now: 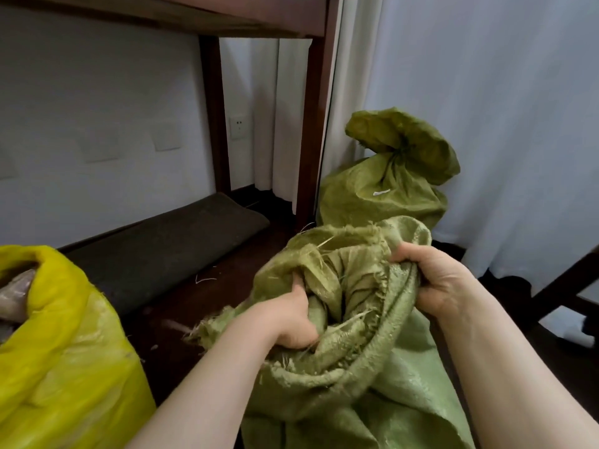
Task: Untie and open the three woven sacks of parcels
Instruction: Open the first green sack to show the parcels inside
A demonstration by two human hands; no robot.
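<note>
Gripping frayed mouth of near pale-green woven sack (pixel 372 358): left hand (pixel 291 319) clutches left rim, right hand (pixel 434 280) right rim. Far olive-green woven sack (pixel 382 189) tied; yellow woven sack (pixel 64 351) open.

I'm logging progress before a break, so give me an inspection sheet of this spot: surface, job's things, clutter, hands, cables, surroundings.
Surface: dark wooden floor.
Job's things: yellow woven sack at left, mouth open, wrapped contents showing; pale green woven sack nearest, mouth loosened; darker green woven sack behind it, neck tied.
Clutter: white string scrap on the floor; dark rolled mat by the wall.
Grippers: left hand and right hand both grip the mouth of the pale green woven sack.
Cables: nothing seen.
Surroundings: white curtain, brown wooden table leg, white wall socket.
</note>
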